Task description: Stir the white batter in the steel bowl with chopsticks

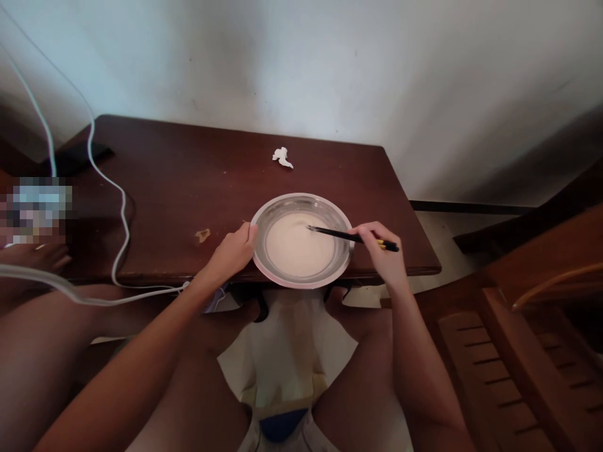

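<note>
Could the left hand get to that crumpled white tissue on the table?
Probably yes: the left hand would first have to let go of the bowl. The tissue lies just beyond the bowl, and bare table leaves the way free.

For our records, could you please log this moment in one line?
left hand: grips bowl | right hand: holds chopsticks in pale mixture | table: crumpled white scrap

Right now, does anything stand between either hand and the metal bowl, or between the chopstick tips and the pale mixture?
Nothing visible does. The left hand grips the bowl directly; the chopsticks in the right hand reach over its rim into the mixture. The white scrap lies beyond the bowl.
</note>
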Motion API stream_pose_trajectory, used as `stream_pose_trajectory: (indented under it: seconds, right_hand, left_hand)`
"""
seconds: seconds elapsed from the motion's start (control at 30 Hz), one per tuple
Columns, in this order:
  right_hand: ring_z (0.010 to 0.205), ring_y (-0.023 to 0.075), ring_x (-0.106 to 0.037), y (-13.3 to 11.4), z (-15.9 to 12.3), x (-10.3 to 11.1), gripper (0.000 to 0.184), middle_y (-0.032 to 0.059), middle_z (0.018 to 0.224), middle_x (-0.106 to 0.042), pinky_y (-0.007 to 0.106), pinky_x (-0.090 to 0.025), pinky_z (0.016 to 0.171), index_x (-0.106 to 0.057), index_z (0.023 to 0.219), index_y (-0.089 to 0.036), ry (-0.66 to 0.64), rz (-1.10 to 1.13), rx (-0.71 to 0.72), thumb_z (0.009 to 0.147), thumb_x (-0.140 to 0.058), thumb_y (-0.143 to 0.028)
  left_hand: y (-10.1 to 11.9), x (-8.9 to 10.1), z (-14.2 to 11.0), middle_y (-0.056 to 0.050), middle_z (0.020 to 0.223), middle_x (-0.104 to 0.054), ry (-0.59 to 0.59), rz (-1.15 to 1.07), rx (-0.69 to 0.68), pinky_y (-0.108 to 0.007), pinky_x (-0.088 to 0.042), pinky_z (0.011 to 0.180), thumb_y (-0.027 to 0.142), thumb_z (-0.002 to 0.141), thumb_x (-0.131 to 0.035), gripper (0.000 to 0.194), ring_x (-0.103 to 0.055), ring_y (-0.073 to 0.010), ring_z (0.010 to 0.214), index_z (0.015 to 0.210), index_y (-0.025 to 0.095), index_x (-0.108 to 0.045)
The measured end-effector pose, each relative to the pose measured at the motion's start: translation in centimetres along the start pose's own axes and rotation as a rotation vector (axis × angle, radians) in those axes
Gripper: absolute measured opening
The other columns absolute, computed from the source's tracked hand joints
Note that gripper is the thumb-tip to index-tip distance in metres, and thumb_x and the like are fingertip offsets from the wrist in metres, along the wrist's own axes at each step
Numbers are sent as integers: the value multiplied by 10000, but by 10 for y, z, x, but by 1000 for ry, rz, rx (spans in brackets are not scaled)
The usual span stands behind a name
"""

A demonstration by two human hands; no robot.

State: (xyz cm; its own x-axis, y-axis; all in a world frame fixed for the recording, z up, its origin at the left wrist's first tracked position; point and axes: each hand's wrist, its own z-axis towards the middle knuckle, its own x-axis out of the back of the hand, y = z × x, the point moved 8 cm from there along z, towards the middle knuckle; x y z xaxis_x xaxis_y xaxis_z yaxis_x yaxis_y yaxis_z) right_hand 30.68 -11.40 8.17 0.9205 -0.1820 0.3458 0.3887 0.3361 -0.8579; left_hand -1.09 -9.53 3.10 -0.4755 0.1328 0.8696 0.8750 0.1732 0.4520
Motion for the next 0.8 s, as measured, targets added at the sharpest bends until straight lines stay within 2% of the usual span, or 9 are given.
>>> stream_pose_trajectory:
  seconds: [0.1, 0.2, 0.3, 0.4, 0.5, 0.57, 0.67, 0.73, 0.8]
  right_hand:
    - [672, 200, -725, 10, -2, 16, 316, -1, 669, -738, 359, -562, 740, -700, 736, -236, 133, 100, -98, 963, -600, -432]
    - [737, 204, -740, 6, -3, -5, 291, 8, 726, -772, 361, -568, 778, -733, 766, -244, -56, 130, -102, 960, -609, -421]
    - [914, 220, -728, -5, -5, -23, 211, 30, 912, -813, 371, -551, 851, -790, 840, -261, -208, 54, 10, 944, -646, -374]
    - [880, 213, -718, -4, -2, -7, 203, 24, 878, -795, 370, -543, 833, -779, 835, -258, -59, 28, 33, 949, -645, -360]
    - [751, 195, -726, 4, -3, 10, 277, 0, 743, -755, 353, -550, 772, -735, 765, -248, 71, 113, -50, 971, -611, -387]
    - [735, 195, -727, 4, -3, 1, 291, 2, 726, -758, 346, -551, 752, -742, 756, -250, -14, 126, -73, 969, -610, -398]
    - [850, 212, -724, -5, -4, -19, 242, 32, 864, -806, 354, -543, 800, -788, 814, -256, -195, 61, 0, 950, -638, -388]
    - [882, 216, -711, -8, -3, -17, 218, 39, 910, -810, 360, -532, 825, -793, 839, -255, -173, 15, 42, 944, -650, -381]
    - [837, 210, -710, -5, 0, -2, 251, 32, 850, -794, 358, -531, 809, -764, 803, -245, -49, 21, 12, 956, -632, -393]
  left_hand:
    - [-1, -3, 0, -236, 1189, -740, -55, 28, 40, -462, -513, 918, 428, 1037, -211, 470, -690, -398, 1176, 1081, 191, -614]
    - [0, -2, -1, -240, 1223, -729, -63, 37, 47, -461, -509, 930, 425, 1038, -198, 478, -674, -404, 1210, 1095, 189, -609]
    - [1, -2, -1, -236, 1213, -731, -56, 41, 39, -466, -504, 935, 419, 1037, -193, 478, -680, -407, 1193, 1095, 190, -609]
    - [0, -1, -1, -224, 1142, -750, -42, 39, 31, -460, -511, 919, 431, 1034, -209, 473, -704, -395, 1129, 1079, 194, -616]
    - [-1, -1, 0, -214, 1121, -757, -31, 32, 31, -447, -517, 909, 454, 1031, -226, 472, -710, -383, 1111, 1064, 200, -622]
    - [-2, -1, 0, -209, 1123, -758, -28, 27, 27, -446, -516, 915, 460, 1029, -224, 471, -705, -381, 1126, 1061, 204, -619]
    - [-2, -2, 0, -211, 1130, -753, -41, 25, 33, -457, -510, 927, 459, 1026, -204, 468, -698, -393, 1148, 1050, 213, -602]
    - [-3, -2, 0, -223, 1139, -747, -53, 30, 44, -470, -506, 929, 451, 1022, -194, 461, -695, -410, 1154, 1042, 213, -589]
    - [-2, -1, 0, -225, 1128, -750, -50, 22, 32, -470, -510, 923, 450, 1023, -187, 469, -704, -411, 1141, 1035, 212, -591]
